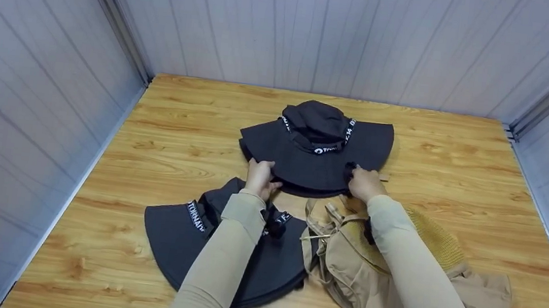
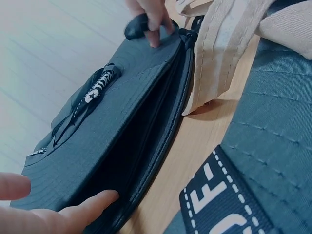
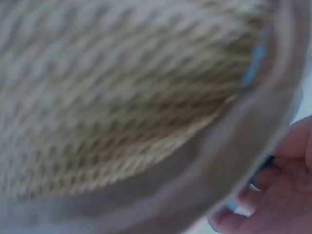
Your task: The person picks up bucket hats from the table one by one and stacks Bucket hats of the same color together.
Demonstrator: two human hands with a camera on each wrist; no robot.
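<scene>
A dark bucket hat (image 1: 315,127) with a white-lettered band lies at the back of the table, its wide brim in layers. My left hand (image 1: 260,178) holds the front left edge of the brim; in the left wrist view one finger (image 2: 95,204) lies at the dark gap between two layers. Toward the front right of that brim, my right hand (image 1: 367,184) grips the edge beside a small black piece (image 2: 136,27) whose kind is unclear. In the right wrist view part of the right hand (image 3: 278,195) shows behind a blurred woven hat crown (image 3: 112,97).
Another dark hat (image 1: 174,235) with a lettered band lies at front left, under my left forearm. A beige hat (image 1: 366,296) with a yellow woven crown (image 1: 436,240) and ties lies at front right, under my right forearm. Pale panels (image 1: 298,29) enclose the wooden table (image 1: 477,165).
</scene>
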